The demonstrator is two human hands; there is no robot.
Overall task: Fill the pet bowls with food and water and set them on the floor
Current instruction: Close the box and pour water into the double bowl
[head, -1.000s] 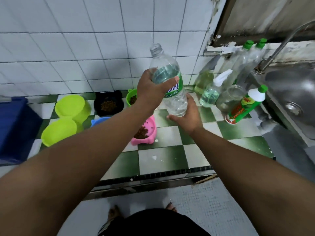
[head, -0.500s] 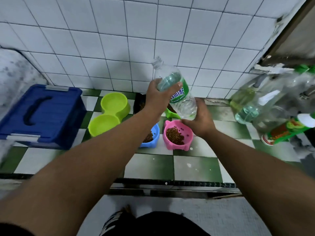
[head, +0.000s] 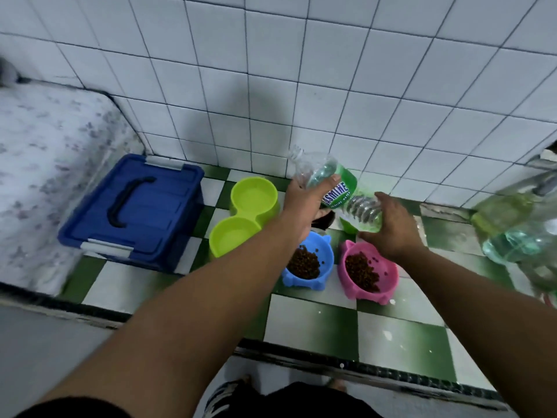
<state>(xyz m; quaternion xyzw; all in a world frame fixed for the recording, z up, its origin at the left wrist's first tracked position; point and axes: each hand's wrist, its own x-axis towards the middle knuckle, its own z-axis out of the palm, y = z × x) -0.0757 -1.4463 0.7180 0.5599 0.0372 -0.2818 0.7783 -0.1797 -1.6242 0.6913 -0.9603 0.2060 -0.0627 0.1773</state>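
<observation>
Water step, about to begin. The clear plastic water bottle (head: 337, 191) w/ its green label is off the tabletop, held in 2 hands and tilted, neck up to the left, base down to the right. No cap shows on the mouth. The left hand (head: 303, 203) grips it at the shoulder, fingers wrapped over the label's upper edge. The right hand (head: 393, 229) cups the ribbed base, fingers curled over it, thumb below. Nothing is pouring: the water stops at about the shoulder and the neck looks empty.

Food looks done. The blue plastic cat-shaped bowl (head: 327, 251) and the pink plastic cat-shaped bowl (head: 388, 267) sit side by side on the green-and-white checked tile tabletop (head: 313, 321), each w/ brown kibble. A black bowl (head: 325, 219) is mostly hidden behind the left wrist. The lime-green plastic double bowl (head: 241, 218) stands just left of the bottle, beside a blue plastic lidded storage box (head: 132, 206) (whether its 2 wells hold water I cannot tell).

Next, prob.: bring the mouth over 1 lime well, then raise the base w/ the right hand, slowly, since a bottle this full will gush if tipped fast. All the bowls are on the tabletop, so the floor part is not yet done.
</observation>
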